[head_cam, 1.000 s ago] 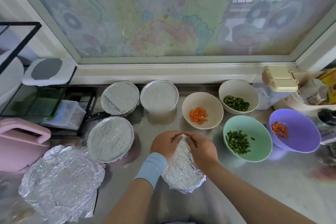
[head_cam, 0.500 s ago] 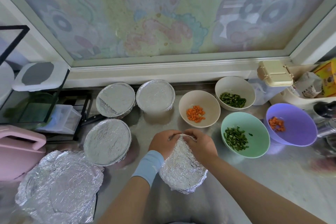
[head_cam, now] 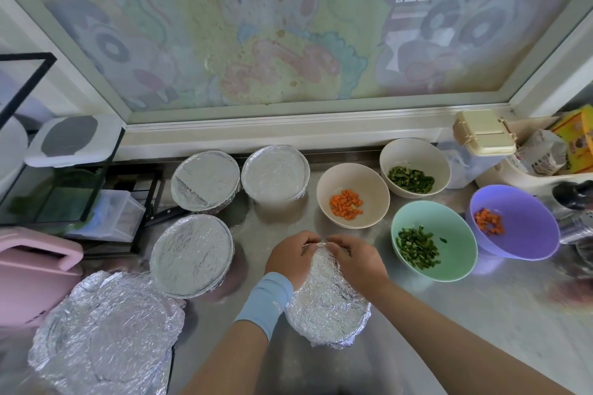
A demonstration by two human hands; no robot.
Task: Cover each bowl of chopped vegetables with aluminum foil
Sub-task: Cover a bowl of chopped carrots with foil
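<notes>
Foil-sealed bowls: three, bench left. Fourth: foil sheet was pinched at far rim by left hand and right hand. Uncovered bowls: four awaited covering.

Left hand and right hand pinch foil at the far rim of foil-wrapped bowl on desk; three covered bowls left, four uncovered right.

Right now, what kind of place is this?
Probably a home kitchen: bowls of chopped carrot and greens sit on a metal counter under a window, with food packets at the right.
</notes>
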